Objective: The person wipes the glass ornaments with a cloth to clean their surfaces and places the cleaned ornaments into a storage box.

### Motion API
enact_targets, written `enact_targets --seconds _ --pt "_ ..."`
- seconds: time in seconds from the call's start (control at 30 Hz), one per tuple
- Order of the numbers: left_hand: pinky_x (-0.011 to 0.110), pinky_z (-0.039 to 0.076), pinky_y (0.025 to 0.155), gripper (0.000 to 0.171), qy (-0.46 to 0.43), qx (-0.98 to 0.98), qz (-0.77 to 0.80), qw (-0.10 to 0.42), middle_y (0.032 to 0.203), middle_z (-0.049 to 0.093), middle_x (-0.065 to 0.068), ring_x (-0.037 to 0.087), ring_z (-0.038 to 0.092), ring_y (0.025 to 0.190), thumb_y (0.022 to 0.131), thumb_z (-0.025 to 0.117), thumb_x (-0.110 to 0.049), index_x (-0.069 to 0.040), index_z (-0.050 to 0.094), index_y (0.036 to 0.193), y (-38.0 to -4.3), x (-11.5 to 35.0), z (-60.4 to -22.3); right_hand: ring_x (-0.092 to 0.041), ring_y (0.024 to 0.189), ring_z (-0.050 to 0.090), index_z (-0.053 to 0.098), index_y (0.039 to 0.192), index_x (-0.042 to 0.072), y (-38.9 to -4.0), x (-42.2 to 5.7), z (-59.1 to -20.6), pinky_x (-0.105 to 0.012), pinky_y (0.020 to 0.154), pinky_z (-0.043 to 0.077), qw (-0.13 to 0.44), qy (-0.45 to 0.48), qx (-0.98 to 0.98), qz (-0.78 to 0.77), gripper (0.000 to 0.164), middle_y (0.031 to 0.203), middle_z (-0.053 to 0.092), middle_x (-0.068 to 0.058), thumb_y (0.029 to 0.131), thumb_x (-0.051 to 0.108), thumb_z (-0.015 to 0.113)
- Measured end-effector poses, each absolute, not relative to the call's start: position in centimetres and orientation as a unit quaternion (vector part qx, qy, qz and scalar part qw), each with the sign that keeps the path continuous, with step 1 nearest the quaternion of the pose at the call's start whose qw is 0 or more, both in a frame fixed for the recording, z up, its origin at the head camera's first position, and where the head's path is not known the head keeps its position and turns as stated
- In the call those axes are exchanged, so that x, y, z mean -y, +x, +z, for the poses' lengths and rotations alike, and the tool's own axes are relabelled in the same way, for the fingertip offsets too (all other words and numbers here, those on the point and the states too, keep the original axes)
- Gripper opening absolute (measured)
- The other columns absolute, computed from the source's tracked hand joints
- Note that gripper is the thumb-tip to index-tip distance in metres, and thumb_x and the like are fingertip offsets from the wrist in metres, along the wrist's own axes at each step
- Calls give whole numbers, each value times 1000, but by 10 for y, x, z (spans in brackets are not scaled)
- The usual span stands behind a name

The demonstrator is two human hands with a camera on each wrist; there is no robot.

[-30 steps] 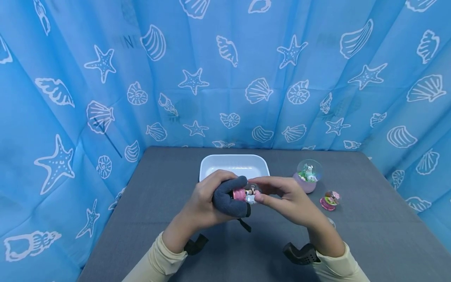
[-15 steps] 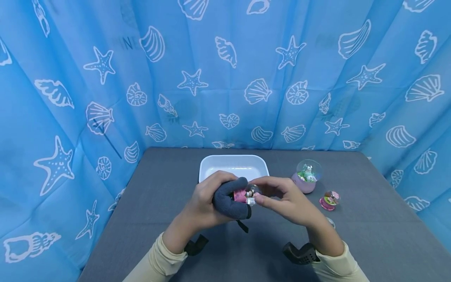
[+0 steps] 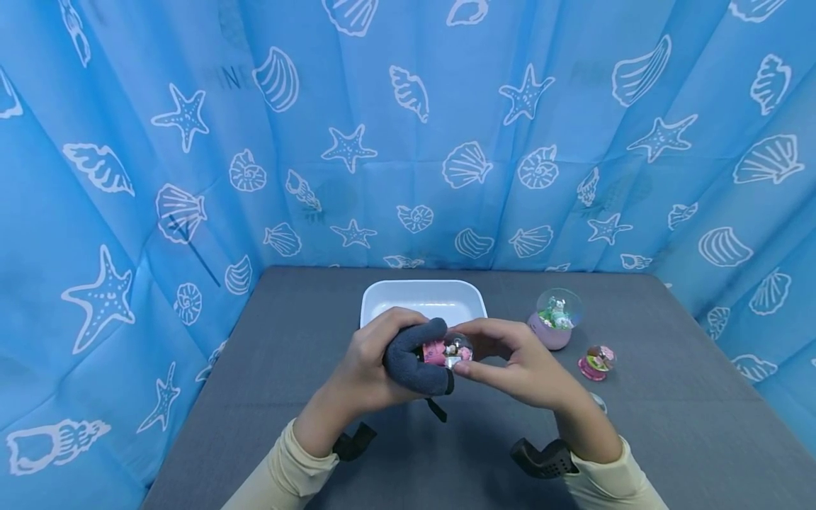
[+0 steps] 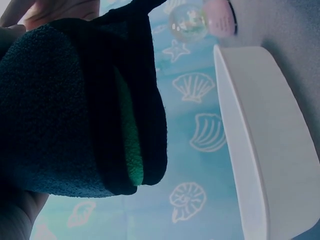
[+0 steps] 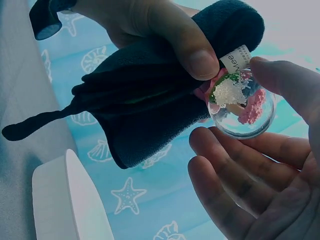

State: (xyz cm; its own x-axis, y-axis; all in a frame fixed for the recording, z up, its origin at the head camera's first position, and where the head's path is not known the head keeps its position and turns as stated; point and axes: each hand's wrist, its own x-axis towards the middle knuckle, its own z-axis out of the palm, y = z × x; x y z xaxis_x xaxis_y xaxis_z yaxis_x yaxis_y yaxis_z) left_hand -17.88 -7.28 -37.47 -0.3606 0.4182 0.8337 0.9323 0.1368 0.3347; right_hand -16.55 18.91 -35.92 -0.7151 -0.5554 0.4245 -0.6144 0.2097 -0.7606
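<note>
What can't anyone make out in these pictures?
Held globe: right wrist view, lower end hidden by dark cloth.
White tray: head view, near floor behind left hand and right hand.
Small object: head view, mostly behind right forearm, unidentifiable.
Small pink globe: head view, figure inside too small.

A white label [image 5: 235, 59] between the thumbs of the left hand [image 3: 376, 354] and the right hand [image 3: 525, 361], at the edge of the globe [image 5: 242, 110], reads "Mee"; whether more letters follow cannot be told. On the curtain [image 3: 408, 149], beyond and to the left of the left hand, faint dark letters [image 3: 232, 78] read "PINE", the P dimmest. Marks [image 3: 591, 69] beyond the right hand are too faint to read.
</note>
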Motion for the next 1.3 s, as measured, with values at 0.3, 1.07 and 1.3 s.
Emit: enact_targets --seconds 0.3,1.07,1.3 --pt "37 59 98 71 -488 696 -440 290 116 69 9 21 68 107 68 100 -15 -4 61 126 -179 73 -374 -16 97 77 72 131 14 -165 -193 -356 -34 84 65 35 371 783 499 43 117 76 -1 91 0 80" --pt "35 59 92 70 -454 707 -444 312 116 69 7 18 67 104 67 100 -20 -5 63 125 -184 82 -374 -8 92 71 74 124 4 -162 -207 -348 -25 75 64 177 316 784 504 48 113 75 2 80 -13 82" --pt "37 59 92 69 -447 712 -448 305 116 68 7 19 67 104 70 99 -23 -5 63 126 -185 86 -374 -8 102 71 73 129 2 -168 -206 -351 -25 75 64 195 293 789 503 53 117 74 -9 79 -11 86"
